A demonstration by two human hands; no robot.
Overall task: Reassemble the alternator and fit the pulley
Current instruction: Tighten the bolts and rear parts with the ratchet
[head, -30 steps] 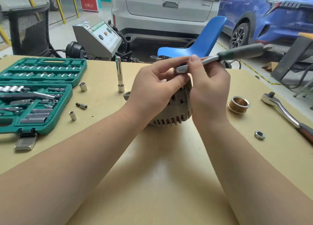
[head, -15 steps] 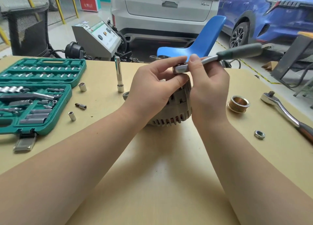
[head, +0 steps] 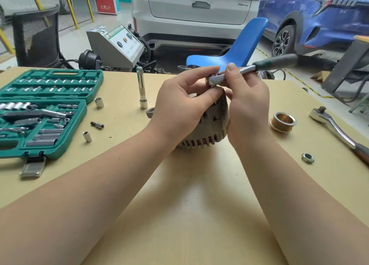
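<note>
alternator: the ribbed grey cast-metal alternator body [head: 207, 129] stands on the tan wooden bench [head: 183, 205] at centre, between both wrists, its slotted vents facing the person.
left hand: the left hand [head: 179, 107] cups the housing from 9 o'clock; thumb and forefinger close toward the ratchet head above, and whether they also pinch a socket or bolt under it is hidden.
right hand: the right hand [head: 245, 105] sits at 3 o'clock of the housing, fingers pinched on the neck of the small chrome ratchet with a dark green grip [head: 255, 66].
key relation: the ratchet head lies right over the top of the alternator, at 12 o'clock of it; the tool's long axis runs from the head out toward 2 o'clock, nearly level, so the swing should be flat across the top. the right hand is nearer the handle, the left nearer the head.
step, judged: likely seating the tool on a housing fastener.
pulley: the brass-coloured grooved pulley [head: 282, 121] lies at 3 o'clock, well apart, not yet fitted.
nut: the plain steel hex nut [head: 307, 158] lies at 4 o'clock, apart from the pulley.
other tools: a larger chrome ratchet [head: 335, 127] rests at far 3 o'clock; the open green socket case [head: 52, 147] sits at 9 o'clock.
</note>
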